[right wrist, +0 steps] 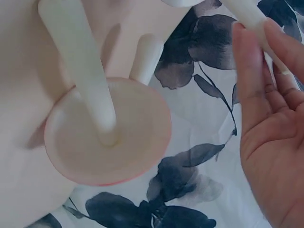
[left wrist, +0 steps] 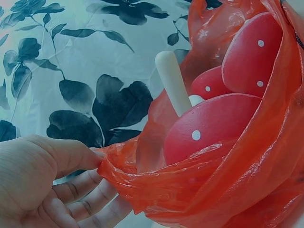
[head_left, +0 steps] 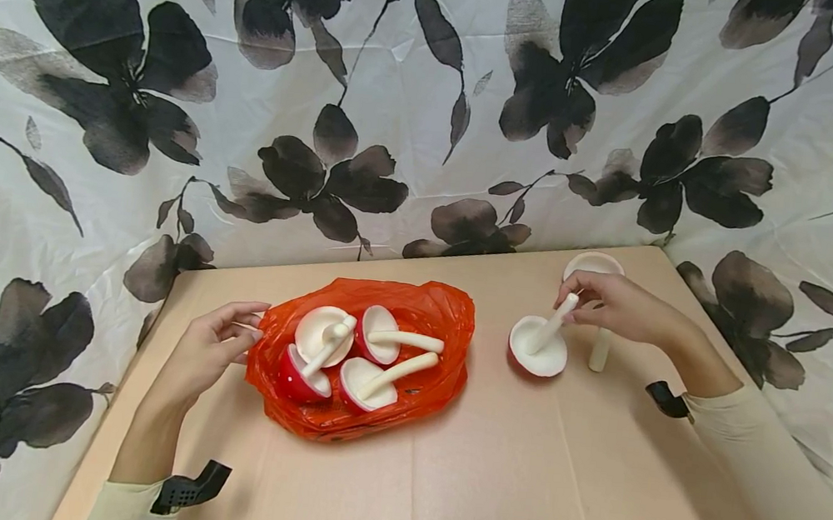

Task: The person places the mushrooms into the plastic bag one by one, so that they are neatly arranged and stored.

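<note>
On the left of the table, my left hand [head_left: 216, 341] pinches the edge of a red plastic bag [head_left: 442, 388] between thumb and fingers; the left wrist view shows the film gathered at the fingertips. Several toy mushrooms [head_left: 377, 386] with white-dotted red caps and cream stems lie in the bag's opening, some caps overlapping. At the right, my right hand [head_left: 619, 305] pinches the stem of another mushroom [head_left: 537, 351], whose cap is tilted with its pale underside up. Just behind that hand lies one more mushroom [head_left: 594, 263], partly hidden; the right wrist view shows its underside and stem.
The tan table [head_left: 485, 484] backs onto a white cloth [head_left: 453, 196] with dark printed flowers, which also hangs at both sides. A black device [head_left: 191, 489] is strapped at the left wrist, another [head_left: 667, 399] at the right.
</note>
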The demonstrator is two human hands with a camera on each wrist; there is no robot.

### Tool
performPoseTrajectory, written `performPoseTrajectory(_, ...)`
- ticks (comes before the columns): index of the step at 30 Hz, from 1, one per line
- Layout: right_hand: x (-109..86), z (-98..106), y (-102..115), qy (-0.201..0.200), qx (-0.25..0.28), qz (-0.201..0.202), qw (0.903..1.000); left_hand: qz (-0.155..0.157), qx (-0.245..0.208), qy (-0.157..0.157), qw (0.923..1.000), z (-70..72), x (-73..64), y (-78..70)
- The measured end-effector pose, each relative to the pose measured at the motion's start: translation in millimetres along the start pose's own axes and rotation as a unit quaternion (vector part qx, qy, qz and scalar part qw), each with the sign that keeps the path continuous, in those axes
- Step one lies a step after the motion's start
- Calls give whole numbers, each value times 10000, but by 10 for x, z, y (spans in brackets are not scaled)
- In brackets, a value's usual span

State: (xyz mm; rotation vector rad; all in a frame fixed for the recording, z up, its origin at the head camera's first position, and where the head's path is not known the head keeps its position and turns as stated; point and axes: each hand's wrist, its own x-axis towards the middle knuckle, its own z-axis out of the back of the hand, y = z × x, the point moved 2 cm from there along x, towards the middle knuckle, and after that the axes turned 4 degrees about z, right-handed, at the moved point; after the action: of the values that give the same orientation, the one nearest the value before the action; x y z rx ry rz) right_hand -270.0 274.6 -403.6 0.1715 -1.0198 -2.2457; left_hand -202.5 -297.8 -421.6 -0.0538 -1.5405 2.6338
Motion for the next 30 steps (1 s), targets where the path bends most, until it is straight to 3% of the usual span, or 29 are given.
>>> performPoseTrajectory(4,18,28,11,105,-378,-268,9989,-7,1,-11,10000,6,14,-2)
performPoseTrajectory(10,30,43,29,607,-878,-553,9927,-19,-26,-11,10000,13,35,-15)
performPoseTrajectory(17,44,32,-12,1211,-1513,-890,9770,65,20,-37,10000,16,60,-21)
performPoseTrajectory(24,14,63,-86,1399,-2277,-738,9608,113,24,-42,9999,11,89,-42)
performPoseTrajectory(30,34,88,-80,1367,-2050,-709,9666,71,-12,-12,10000,11,138,-62)
